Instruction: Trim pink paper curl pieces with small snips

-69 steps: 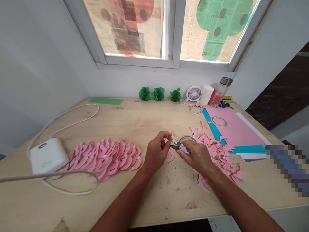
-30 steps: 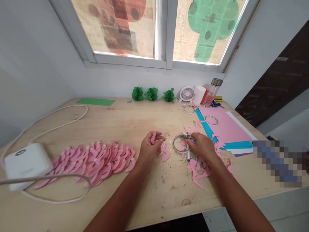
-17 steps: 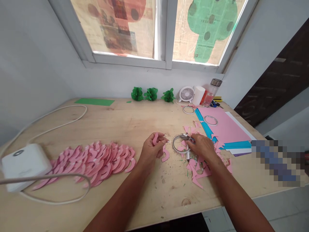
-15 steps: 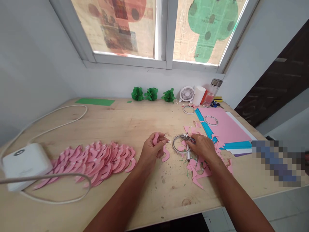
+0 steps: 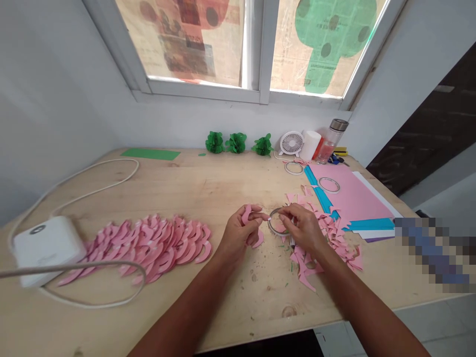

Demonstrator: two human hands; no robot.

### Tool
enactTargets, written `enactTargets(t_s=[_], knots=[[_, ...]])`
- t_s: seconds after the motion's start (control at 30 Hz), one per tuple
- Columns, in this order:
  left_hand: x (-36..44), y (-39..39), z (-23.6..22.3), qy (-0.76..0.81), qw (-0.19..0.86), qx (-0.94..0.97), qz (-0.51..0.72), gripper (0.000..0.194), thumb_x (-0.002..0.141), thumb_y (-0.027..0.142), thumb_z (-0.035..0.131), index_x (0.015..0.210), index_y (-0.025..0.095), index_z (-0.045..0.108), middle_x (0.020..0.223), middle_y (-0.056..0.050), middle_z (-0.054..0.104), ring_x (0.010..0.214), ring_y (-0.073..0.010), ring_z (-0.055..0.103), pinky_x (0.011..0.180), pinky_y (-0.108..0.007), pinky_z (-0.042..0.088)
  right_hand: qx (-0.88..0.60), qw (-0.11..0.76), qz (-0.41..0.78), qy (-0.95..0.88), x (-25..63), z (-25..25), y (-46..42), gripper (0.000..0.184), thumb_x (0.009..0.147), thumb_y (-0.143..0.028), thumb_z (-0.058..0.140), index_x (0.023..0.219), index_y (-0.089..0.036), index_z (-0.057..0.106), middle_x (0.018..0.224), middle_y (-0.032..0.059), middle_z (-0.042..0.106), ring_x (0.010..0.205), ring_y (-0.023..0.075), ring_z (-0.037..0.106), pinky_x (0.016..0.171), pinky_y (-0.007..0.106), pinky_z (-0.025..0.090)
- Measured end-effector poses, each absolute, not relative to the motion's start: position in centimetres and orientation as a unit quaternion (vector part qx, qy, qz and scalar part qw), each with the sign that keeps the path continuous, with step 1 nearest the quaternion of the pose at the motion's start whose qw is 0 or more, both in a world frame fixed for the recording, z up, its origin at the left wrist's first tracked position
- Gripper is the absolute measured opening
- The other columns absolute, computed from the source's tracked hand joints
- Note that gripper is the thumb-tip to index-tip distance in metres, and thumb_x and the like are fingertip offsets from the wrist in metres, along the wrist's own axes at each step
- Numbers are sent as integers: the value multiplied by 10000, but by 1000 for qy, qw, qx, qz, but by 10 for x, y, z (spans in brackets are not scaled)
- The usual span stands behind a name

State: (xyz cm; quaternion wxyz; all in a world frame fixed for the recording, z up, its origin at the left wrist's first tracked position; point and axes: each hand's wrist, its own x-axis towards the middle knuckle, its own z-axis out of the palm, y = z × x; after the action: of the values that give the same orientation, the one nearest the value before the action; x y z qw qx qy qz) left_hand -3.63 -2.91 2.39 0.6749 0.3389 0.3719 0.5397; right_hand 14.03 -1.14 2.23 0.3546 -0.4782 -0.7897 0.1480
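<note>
My left hand (image 5: pixel 240 233) is closed on a curved pink paper piece (image 5: pixel 246 214), which shows between its thumb and fingers. A tiny white bit (image 5: pixel 269 218) sits at its index fingertip. Another curved pink cutout (image 5: pixel 259 241) lies partly under this hand. My right hand (image 5: pixel 303 227) is closed, thumb and fingertips brought together over a roll of narrow tape (image 5: pixel 270 228). I cannot make out what is in its pinch. A white pen-like stick (image 5: pixel 292 241) is mostly covered by this hand. The scissors are hidden now.
Left lies a heap of pink paper arcs (image 5: pixel 167 243), beside a white device (image 5: pixel 48 250) with cables. Right are pink scraps (image 5: pixel 336 243), coloured sheets (image 5: pixel 357 196) and another tape roll (image 5: pixel 329 185). Green paper pompoms (image 5: pixel 236 143), a small fan (image 5: pixel 292 143) and a bottle (image 5: pixel 329 141) stand behind.
Scissors worked at my left hand, then sat in my right hand by the tape; now they are out of sight. My right fingers have come closer to my left fingertip. The view shifted slightly.
</note>
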Motion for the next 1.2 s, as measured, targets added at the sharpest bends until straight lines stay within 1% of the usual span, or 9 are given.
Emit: enactTargets(t_s=[0.13, 0.33, 0.6, 0.73, 0.87, 1.03, 1.13, 1.2], knots=[[-34, -30, 24, 373, 678, 338, 535, 333, 589, 143, 653, 890, 160, 512, 821, -37, 682, 309, 20, 265, 340, -175, 183, -434, 393, 211, -783, 129, 19, -16, 173, 801, -152, 497, 906, -198, 627, 774, 27, 624, 665, 133, 550, 588, 246, 411], [-34, -29, 21, 372, 677, 338, 537, 323, 594, 153, 654, 884, 159, 512, 802, -25, 680, 305, 17, 268, 338, -177, 183, -413, 408, 195, -791, 127, 19, -19, 157, 814, -180, 495, 900, -196, 625, 768, 37, 620, 691, 141, 550, 602, 257, 415], [-33, -29, 22, 386, 672, 340, 533, 341, 591, 184, 662, 897, 160, 514, 802, -31, 680, 310, 16, 263, 342, -180, 186, -405, 403, 149, -807, 126, 22, -21, 134, 825, -179, 487, 866, -193, 613, 747, 39, 613, 702, 150, 543, 621, 274, 411], [-33, -29, 23, 381, 675, 343, 531, 344, 593, 162, 646, 908, 155, 508, 806, -43, 684, 307, 16, 266, 343, -179, 185, -398, 406, 136, -811, 126, 22, -21, 114, 816, -166, 493, 843, -190, 602, 739, 38, 612, 706, 152, 538, 626, 275, 408], [-33, -30, 22, 374, 678, 345, 530, 340, 605, 141, 627, 920, 154, 499, 806, -51, 687, 301, 14, 273, 345, -178, 186, -402, 409, 133, -808, 125, 20, -20, 82, 807, -174, 505, 805, -190, 586, 720, 31, 607, 680, 146, 527, 595, 265, 391], [-33, -31, 22, 368, 684, 353, 522, 346, 608, 135, 621, 931, 161, 500, 825, -52, 690, 299, 13, 274, 343, -179, 185, -421, 402, 151, -799, 126, 18, -19, 71, 805, -183, 510, 745, -184, 549, 677, 14, 570, 636, 131, 494, 570, 249, 369], [-33, -31, 22, 376, 682, 350, 520, 361, 588, 137, 623, 929, 162, 507, 837, -53, 691, 301, 14, 268, 341, -181, 191, -431, 387, 179, -795, 125, 20, -20, 77, 808, -188, 502, 736, -182, 530, 674, 8, 555, 609, 120, 473, 560, 243, 362], [-33, -30, 22, 384, 675, 351, 523, 356, 585, 141, 622, 922, 164, 511, 882, -61, 686, 304, 18, 270, 340, -182, 196, -423, 374, 205, -799, 124, 24, -22, 85, 812, -193, 494, 732, -183, 520, 669, 3, 544, 601, 117, 461, 558, 240, 361]])
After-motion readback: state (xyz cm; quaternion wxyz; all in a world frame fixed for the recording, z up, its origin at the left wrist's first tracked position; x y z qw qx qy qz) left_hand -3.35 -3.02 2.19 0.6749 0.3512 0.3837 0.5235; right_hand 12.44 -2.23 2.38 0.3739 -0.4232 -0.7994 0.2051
